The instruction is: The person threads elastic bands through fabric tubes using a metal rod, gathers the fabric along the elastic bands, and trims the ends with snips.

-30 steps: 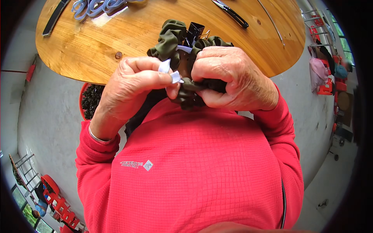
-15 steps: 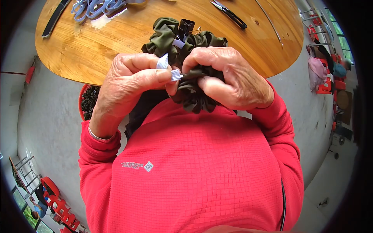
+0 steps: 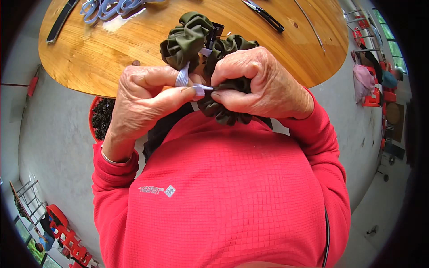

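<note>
Between thumb and fingers, my left hand (image 3: 149,96) pinches a white elastic band (image 3: 198,91) whose narrow tip points toward the right hand. One loop of the band runs up to the gathered dark green fabric (image 3: 185,42). My right hand (image 3: 261,85) grips the gathered green fabric, with its thumb and forefinger close to the band's tip. Folds of this fabric hang below my fingers, over the lap. Behind the fabric stands a black clip (image 3: 217,30), partly hidden by it.
On the wooden table (image 3: 98,58) lie pale elastic bands (image 3: 109,10), a dark strip (image 3: 61,21), black-handled snips (image 3: 266,17) and a thin metal rod (image 3: 311,27). A red basket (image 3: 92,117) of dark pieces stands below the table's left edge. A person (image 3: 44,241) is at the far lower left.
Both hands have shifted slightly, and the band's tip now shows stretched toward my right fingertips. The upper left part of the green fabric has moved up and left.
</note>
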`<state>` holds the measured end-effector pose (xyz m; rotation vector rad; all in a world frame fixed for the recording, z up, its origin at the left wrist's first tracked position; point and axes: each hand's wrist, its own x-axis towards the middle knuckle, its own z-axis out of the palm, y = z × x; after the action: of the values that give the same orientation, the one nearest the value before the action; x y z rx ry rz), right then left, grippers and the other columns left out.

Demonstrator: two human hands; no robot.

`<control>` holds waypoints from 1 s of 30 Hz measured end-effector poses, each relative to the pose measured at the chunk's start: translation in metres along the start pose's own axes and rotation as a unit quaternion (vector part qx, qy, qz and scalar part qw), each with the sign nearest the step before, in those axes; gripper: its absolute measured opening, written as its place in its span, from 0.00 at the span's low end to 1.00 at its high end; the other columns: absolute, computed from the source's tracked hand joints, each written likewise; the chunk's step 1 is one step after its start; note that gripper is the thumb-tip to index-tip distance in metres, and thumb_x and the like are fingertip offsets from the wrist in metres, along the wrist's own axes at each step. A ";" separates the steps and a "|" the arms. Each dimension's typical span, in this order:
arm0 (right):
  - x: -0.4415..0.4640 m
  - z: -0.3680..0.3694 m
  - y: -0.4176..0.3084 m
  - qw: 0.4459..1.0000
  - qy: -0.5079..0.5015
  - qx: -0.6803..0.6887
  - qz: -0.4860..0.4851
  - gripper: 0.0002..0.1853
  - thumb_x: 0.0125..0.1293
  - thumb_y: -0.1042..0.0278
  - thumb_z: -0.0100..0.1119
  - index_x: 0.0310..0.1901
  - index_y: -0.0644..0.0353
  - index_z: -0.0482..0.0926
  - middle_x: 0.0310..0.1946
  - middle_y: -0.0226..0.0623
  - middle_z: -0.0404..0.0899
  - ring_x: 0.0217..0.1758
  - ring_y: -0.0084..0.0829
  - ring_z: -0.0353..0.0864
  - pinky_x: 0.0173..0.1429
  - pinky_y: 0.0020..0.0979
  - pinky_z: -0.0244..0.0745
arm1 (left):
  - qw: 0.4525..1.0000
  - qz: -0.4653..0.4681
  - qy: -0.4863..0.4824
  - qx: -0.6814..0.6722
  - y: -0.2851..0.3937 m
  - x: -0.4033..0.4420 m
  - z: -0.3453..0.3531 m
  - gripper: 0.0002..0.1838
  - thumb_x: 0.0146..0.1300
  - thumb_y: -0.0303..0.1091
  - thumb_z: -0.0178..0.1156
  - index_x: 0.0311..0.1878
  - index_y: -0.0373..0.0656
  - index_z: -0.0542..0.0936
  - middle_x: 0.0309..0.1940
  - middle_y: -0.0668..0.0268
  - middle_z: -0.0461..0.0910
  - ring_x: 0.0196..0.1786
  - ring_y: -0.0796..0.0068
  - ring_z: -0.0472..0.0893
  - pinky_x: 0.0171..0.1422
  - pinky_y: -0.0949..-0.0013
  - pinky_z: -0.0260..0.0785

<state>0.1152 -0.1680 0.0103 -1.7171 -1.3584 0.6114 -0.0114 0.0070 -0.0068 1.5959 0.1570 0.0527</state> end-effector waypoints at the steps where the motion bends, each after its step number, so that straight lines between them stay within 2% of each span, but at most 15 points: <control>1: 0.001 0.000 0.000 1.000 0.005 0.000 -0.003 0.04 0.48 0.75 0.58 0.28 0.63 0.79 0.21 0.42 0.76 0.23 0.34 0.77 0.31 0.29 0.71 | 1.000 0.021 0.008 0.019 -0.003 0.000 0.000 0.03 0.52 0.24 0.65 0.30 0.35 0.84 0.27 0.65 0.82 0.32 0.84 0.78 0.35 0.79 0.69; 2: 0.002 0.000 0.001 1.000 0.011 0.001 -0.006 0.05 0.48 0.75 0.58 0.29 0.63 0.79 0.22 0.42 0.76 0.23 0.34 0.77 0.31 0.29 0.71 | 0.992 0.094 0.014 0.088 -0.005 0.002 0.001 0.04 0.49 0.23 0.65 0.31 0.36 0.83 0.29 0.64 0.82 0.33 0.81 0.79 0.36 0.76 0.69; 3: 0.002 0.001 0.001 1.000 0.018 0.000 -0.012 0.05 0.48 0.75 0.58 0.28 0.63 0.79 0.22 0.42 0.76 0.24 0.35 0.77 0.31 0.30 0.71 | 0.969 0.218 0.023 0.114 -0.014 0.007 0.004 0.05 0.46 0.21 0.65 0.29 0.36 0.82 0.26 0.64 0.80 0.32 0.73 0.79 0.39 0.71 0.69; 5: 0.002 0.004 0.001 0.999 0.032 -0.003 -0.026 0.05 0.48 0.74 0.58 0.28 0.63 0.79 0.23 0.43 0.77 0.24 0.38 0.77 0.31 0.31 0.72 | 0.901 0.334 -0.007 0.277 -0.010 0.012 0.001 0.07 0.43 0.19 0.64 0.28 0.38 0.79 0.24 0.63 0.78 0.31 0.66 0.78 0.40 0.66 0.67; 8: 0.004 0.007 0.003 0.998 0.034 -0.037 -0.022 0.04 0.48 0.73 0.59 0.27 0.63 0.78 0.23 0.42 0.77 0.26 0.41 0.77 0.31 0.33 0.72 | 0.864 0.358 0.018 0.353 -0.011 0.013 0.005 0.11 0.40 0.14 0.62 0.30 0.34 0.78 0.30 0.58 0.79 0.34 0.60 0.79 0.44 0.63 0.68; 11: 0.007 0.010 0.003 0.990 0.053 -0.105 -0.072 0.04 0.48 0.73 0.59 0.27 0.62 0.76 0.23 0.41 0.76 0.28 0.44 0.77 0.33 0.35 0.73 | 0.821 0.405 0.085 0.393 -0.018 0.016 0.009 0.12 0.40 0.13 0.62 0.31 0.35 0.78 0.29 0.58 0.78 0.33 0.61 0.79 0.43 0.64 0.69; 14: 0.007 0.016 0.001 0.972 0.094 -0.190 -0.100 0.05 0.48 0.72 0.59 0.26 0.62 0.74 0.23 0.41 0.75 0.30 0.45 0.77 0.34 0.36 0.73 | 0.809 0.401 0.132 0.409 -0.025 0.012 0.010 0.13 0.41 0.14 0.62 0.33 0.36 0.78 0.30 0.57 0.79 0.32 0.62 0.80 0.41 0.65 0.71; 17: 0.003 0.019 -0.001 0.974 0.115 -0.158 -0.117 0.09 0.50 0.77 0.62 0.34 0.64 0.76 0.26 0.39 0.76 0.30 0.35 0.78 0.36 0.31 0.73 | 0.842 0.376 0.217 0.322 -0.030 0.008 0.025 0.13 0.43 0.14 0.62 0.35 0.37 0.78 0.32 0.56 0.80 0.33 0.62 0.81 0.40 0.67 0.72; 21: 0.002 0.029 0.000 0.985 0.160 -0.051 -0.047 0.16 0.53 0.76 0.62 0.45 0.64 0.73 0.35 0.39 0.76 0.34 0.30 0.78 0.40 0.29 0.73 | 0.834 0.405 0.243 0.285 -0.032 0.009 0.029 0.14 0.45 0.13 0.61 0.37 0.36 0.78 0.33 0.54 0.81 0.36 0.58 0.82 0.42 0.67 0.73; 23: 0.001 0.028 -0.002 0.987 0.157 -0.017 -0.035 0.19 0.55 0.74 0.61 0.49 0.64 0.71 0.39 0.40 0.76 0.36 0.29 0.77 0.42 0.29 0.73 | 0.808 0.456 0.233 0.292 -0.035 0.017 0.025 0.14 0.43 0.14 0.62 0.36 0.35 0.77 0.28 0.56 0.78 0.31 0.58 0.79 0.38 0.64 0.72; 24: 0.000 0.028 -0.001 0.987 0.157 -0.019 -0.037 0.19 0.55 0.72 0.61 0.49 0.64 0.70 0.39 0.43 0.76 0.37 0.34 0.78 0.42 0.32 0.73 | 0.793 0.482 0.226 0.295 -0.036 0.020 0.024 0.14 0.41 0.15 0.62 0.35 0.34 0.77 0.26 0.57 0.76 0.28 0.58 0.78 0.36 0.62 0.72; 26: 0.000 0.026 -0.001 0.987 0.156 -0.024 -0.040 0.20 0.55 0.69 0.60 0.48 0.65 0.69 0.39 0.47 0.75 0.38 0.45 0.78 0.41 0.37 0.74 | 0.782 0.487 0.228 0.315 -0.038 0.019 0.024 0.14 0.41 0.15 0.62 0.35 0.33 0.77 0.27 0.56 0.77 0.29 0.57 0.78 0.39 0.60 0.72; 29: -0.003 0.026 -0.003 0.986 0.149 -0.063 -0.050 0.16 0.60 0.67 0.55 0.46 0.67 0.70 0.38 0.48 0.75 0.36 0.45 0.77 0.41 0.37 0.73 | 0.775 0.492 0.230 0.324 -0.041 0.019 0.024 0.14 0.42 0.15 0.62 0.36 0.32 0.77 0.28 0.55 0.77 0.30 0.57 0.78 0.40 0.59 0.72; 30: -0.003 0.024 -0.002 0.983 0.139 -0.077 -0.089 0.14 0.61 0.67 0.53 0.45 0.68 0.70 0.38 0.48 0.75 0.36 0.46 0.77 0.41 0.37 0.73 | 0.774 0.493 0.231 0.324 -0.041 0.020 0.024 0.14 0.42 0.15 0.61 0.36 0.32 0.77 0.29 0.55 0.77 0.30 0.56 0.78 0.40 0.58 0.72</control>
<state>0.0946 -0.1631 -0.0008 -1.7042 -1.3659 0.1604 0.0083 -0.0134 -0.0501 2.1675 -0.3497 1.3507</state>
